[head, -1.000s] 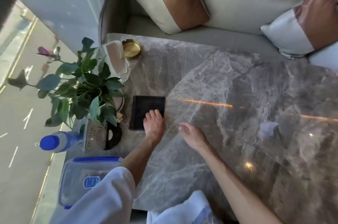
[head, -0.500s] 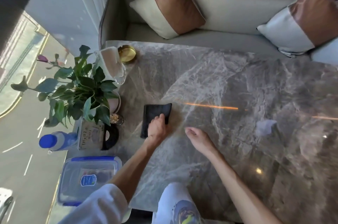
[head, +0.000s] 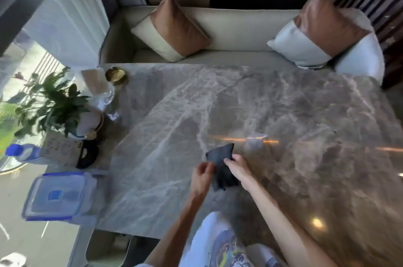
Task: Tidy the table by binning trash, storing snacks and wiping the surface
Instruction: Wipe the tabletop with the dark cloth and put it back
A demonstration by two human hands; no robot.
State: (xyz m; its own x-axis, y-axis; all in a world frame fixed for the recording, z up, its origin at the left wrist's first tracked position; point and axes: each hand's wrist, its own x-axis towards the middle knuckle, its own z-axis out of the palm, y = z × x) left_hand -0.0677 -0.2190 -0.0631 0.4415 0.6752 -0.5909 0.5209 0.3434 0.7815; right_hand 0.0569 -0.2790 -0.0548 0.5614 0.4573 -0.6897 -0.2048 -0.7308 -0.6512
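We hold the crumpled dark cloth point(head: 220, 154) over the glossy veined marble table point(head: 165, 127): right hand point(head: 238, 168) fingers curl round it, left hand point(head: 201, 177) seemingly pinches its edge; blurry.

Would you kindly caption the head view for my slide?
Left hand and right hand hold a dark cloth at the marble table.

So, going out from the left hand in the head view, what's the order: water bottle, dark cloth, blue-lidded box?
1. The dark cloth, held by the left hand, centre.
2. The blue-lidded box, near left.
3. The water bottle, far left, farther back.
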